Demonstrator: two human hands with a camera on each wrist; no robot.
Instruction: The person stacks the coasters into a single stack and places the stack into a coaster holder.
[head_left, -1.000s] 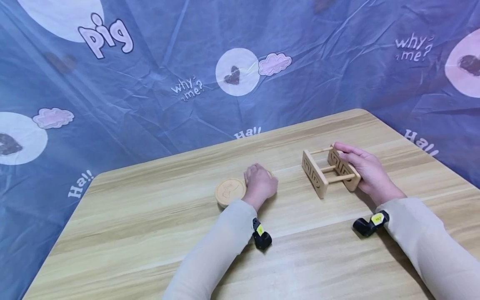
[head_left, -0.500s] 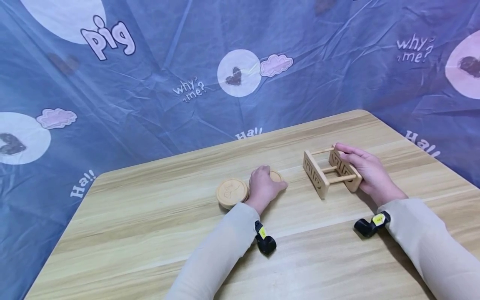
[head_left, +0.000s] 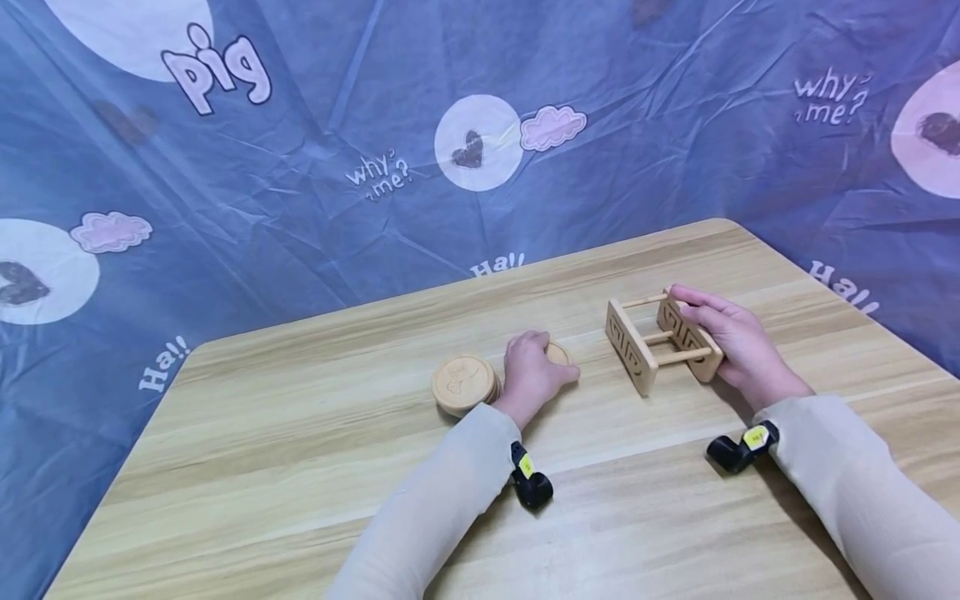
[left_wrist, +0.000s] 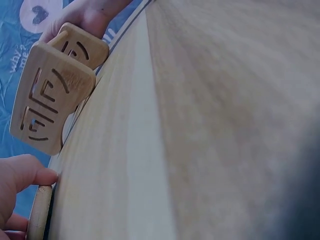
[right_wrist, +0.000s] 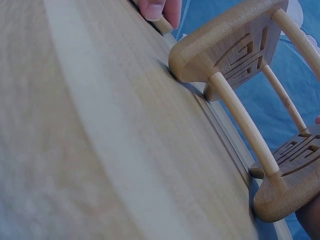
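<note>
My left hand pinches a round wooden coaster by its edge, low over the table. In the left wrist view the thumb sits on the rim of that coaster, fingers at the far side. Just left of the hand is a stack of similar coasters, the top one engraved. A wooden coaster rack stands to the right: two slotted panels joined by dowels. My right hand grips its right panel from outside. The right wrist view shows the dowels close up.
The wood-grain table has rounded far corners. A blue printed cloth hangs behind its back and side edges. Black wrist cameras are strapped over both light sleeves.
My left hand has shifted slightly right, away from the stack, and its thumb has spread so more of the coaster shows. The right hand and rack stay put.
</note>
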